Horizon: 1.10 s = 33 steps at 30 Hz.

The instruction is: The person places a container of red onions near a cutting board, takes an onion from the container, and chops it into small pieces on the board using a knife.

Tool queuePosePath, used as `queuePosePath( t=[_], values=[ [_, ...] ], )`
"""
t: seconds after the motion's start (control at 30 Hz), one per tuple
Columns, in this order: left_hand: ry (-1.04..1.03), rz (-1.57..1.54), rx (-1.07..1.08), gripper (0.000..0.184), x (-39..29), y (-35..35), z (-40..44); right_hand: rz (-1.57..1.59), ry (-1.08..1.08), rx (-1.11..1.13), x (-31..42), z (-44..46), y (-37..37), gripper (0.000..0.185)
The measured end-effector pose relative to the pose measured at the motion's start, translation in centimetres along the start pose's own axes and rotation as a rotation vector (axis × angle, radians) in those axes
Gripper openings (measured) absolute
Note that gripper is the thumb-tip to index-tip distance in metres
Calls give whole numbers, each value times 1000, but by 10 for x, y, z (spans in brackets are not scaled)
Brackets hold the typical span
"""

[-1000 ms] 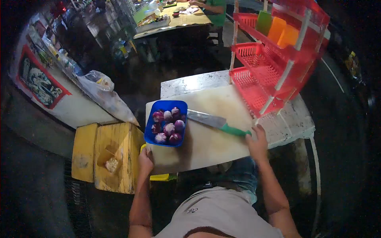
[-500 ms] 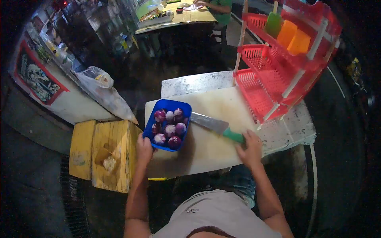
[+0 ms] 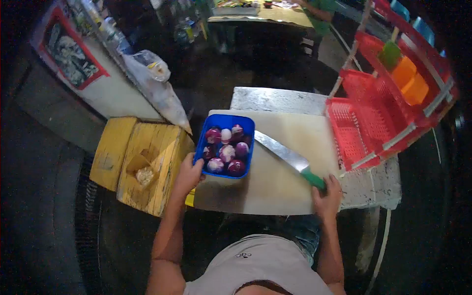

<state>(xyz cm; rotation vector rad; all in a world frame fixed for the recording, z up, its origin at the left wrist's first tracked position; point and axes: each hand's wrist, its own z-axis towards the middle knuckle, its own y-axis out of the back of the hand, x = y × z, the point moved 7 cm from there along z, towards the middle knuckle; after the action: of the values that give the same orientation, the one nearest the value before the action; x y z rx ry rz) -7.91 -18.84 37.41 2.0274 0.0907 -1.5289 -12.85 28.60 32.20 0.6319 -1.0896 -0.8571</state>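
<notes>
Left hand (image 3: 189, 173) pinches blue tub (image 3: 230, 121) of onions (image 3: 227, 153) at bench's (image 3: 278, 101) left edge; right hand (image 3: 328, 198) pinches knife (image 3: 282, 153) by handle (image 3: 311, 178).

Worn on the person's head, the camera is looking forward and steeply down from above the shirt (image 3: 270, 258), viewing the nearer surface (image 3: 371, 191) closely and catching a farther surface (image 3: 282, 15) at the top; its wide view is darkening towards the corners.

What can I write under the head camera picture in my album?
Left hand on a blue rectangular plastic tub of round purple onions, right hand at a green-handled metal knife.
</notes>
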Motion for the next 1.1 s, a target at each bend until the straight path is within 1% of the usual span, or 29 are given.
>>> queuePosePath(
  t=[0.03,0.1,0.13,0.2,0.23,0.27,0.3,0.37,0.4,0.43,0.47,0.5,0.53,0.6,0.63,0.7,0.73,0.77,0.83,0.87,0.93,0.97,1.03,1.07,1.1],
  values=[
    [6,-5,-16,24,3,-1,2,4,16,7,5,2,-1,52],
    [53,-193,58,28,22,-13,16,-7,5,-13,9,3,2,55],
    [30,-179,74,33,26,-15,23,-10,12,-17,9,2,3,55],
    [23,-198,85,35,34,-18,27,-3,26,-14,9,3,1,56],
    [23,-207,95,36,27,-18,21,10,45,-1,6,3,-2,56],
    [-15,-145,123,38,18,-17,15,-30,51,14,0,3,-5,56],
    [-3,-148,102,38,17,-14,10,-74,53,28,2,4,-6,56],
    [-47,-124,114,37,8,-19,7,-52,78,38,9,5,-13,55],
    [0,-116,82,33,5,-16,6,-44,81,31,10,5,-10,53],
    [-14,-121,124,33,5,-21,11,-43,73,18,6,3,-3,51],
    [1,-205,115,31,9,-20,19,-70,42,-7,3,1,1,51],
    [22,-287,102,29,14,-19,29,-71,71,-7,6,2,1,50],
    [12,-282,132,29,22,-19,41,-63,102,0,10,1,2,50],
    [-58,-302,167,28,33,-13,66,-57,72,16,8,3,5,50],
    [-72,-293,182,28,24,-11,73,-46,65,44,10,4,4,50],
    [-87,-163,43,27,7,1,89,-41,54,17,12,3,7,50],
    [-101,-157,60,27,-7,2,99,-39,61,6,13,3,9,50],
    [-156,-109,99,29,-24,1,112,-41,49,-7,13,2,11,50],
    [-264,-19,172,31,-59,-2,142,-56,27,35,14,4,9,49],
    [-274,-21,178,31,-73,-6,157,-60,23,24,14,4,10,49],
    [-397,63,260,29,-106,-21,185,-5,26,24,13,4,9,47],
    [-402,62,270,29,-117,-29,197,-10,18,18,12,5,9,47],
    [-326,-102,401,29,-131,-51,218,24,29,26,9,1,9,46],
    [-425,-19,417,28,-142,-59,228,17,11,25,6,0,9,46],
    [-425,-18,436,28,-145,-71,234,36,34,-10,5,-1,10,45]
  ],
)
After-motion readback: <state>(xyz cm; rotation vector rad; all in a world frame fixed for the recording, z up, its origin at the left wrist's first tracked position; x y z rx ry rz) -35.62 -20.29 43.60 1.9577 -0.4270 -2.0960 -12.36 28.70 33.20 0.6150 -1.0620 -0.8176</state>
